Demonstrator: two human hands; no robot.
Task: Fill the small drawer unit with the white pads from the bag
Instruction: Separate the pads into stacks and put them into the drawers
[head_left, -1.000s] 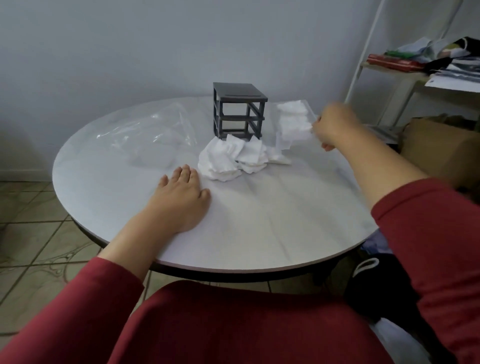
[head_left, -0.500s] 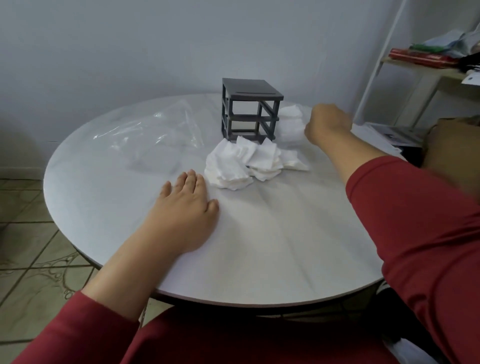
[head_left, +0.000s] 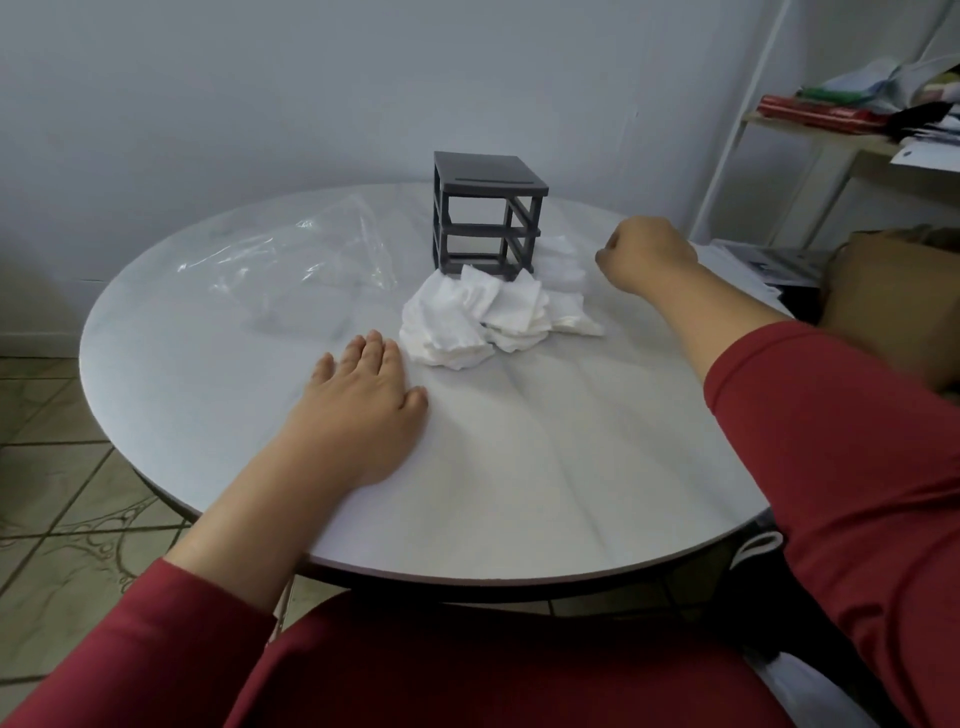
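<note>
A dark grey drawer unit (head_left: 488, 213) stands at the back of the round white table (head_left: 545, 467); its slots look open, with no drawers in them. A loose pile of white pads (head_left: 483, 317) lies right in front of it. More white pads (head_left: 561, 260) sit against its right side. A crumpled clear plastic bag (head_left: 311, 254) lies to the left. My left hand (head_left: 358, 410) rests flat on the table, just left of the pile. My right hand (head_left: 644, 252) hovers curled into a fist beside the right-hand pads; I cannot make out anything in it.
A white shelf rack (head_left: 831, 130) with books and papers stands at the right. A brown cardboard box (head_left: 893, 291) sits below it, close to the table edge. Tiled floor (head_left: 52, 467) lies to the left.
My right hand has drawn in leftward toward the drawer unit, and the pads beside it now lie closer to the unit. My left hand has stayed flat on the table.
</note>
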